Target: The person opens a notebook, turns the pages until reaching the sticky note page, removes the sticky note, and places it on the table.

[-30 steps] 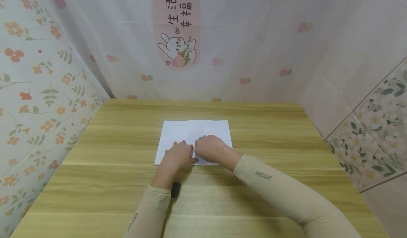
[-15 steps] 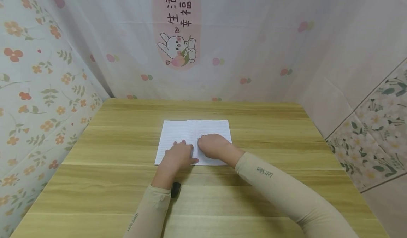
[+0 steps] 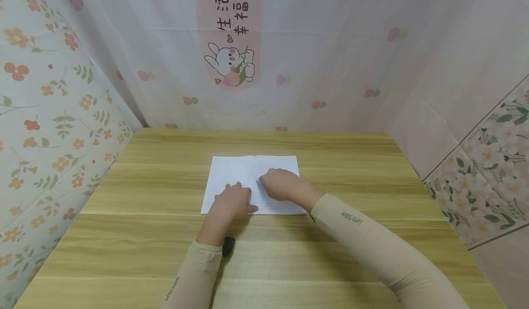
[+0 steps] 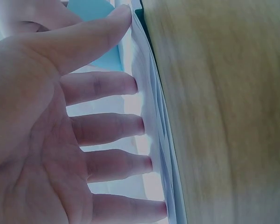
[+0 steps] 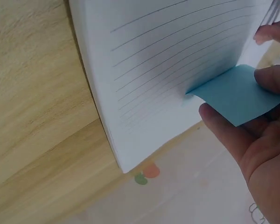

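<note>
An open lined notebook (image 3: pixel 231 166) lies on the table. My left hand (image 3: pixel 231 203) rests on its left page with the fingers spread, fingertips touching the paper beside the fold; the left wrist view shows the straight fingers (image 4: pixel 107 130). Over the right page, my right hand (image 3: pixel 283 185) pinches a blue sticky note (image 5: pixel 240 95) between thumb and fingers. One edge of the note meets the lined page (image 5: pixel 172 56) while the rest curves up off it. From the head view the note is hidden behind the right hand.
The wooden table (image 3: pixel 351 171) runs around the notebook on all sides. A small black object (image 3: pixel 228 246) shows beside the left wrist. A patterned curtain (image 3: pixel 322 61) hangs behind the table, with printed cloth (image 3: pixel 58 116) on the left.
My right hand has moved to the right and slightly away from me, off the fold and over the right page. The left hand has stayed in place.
</note>
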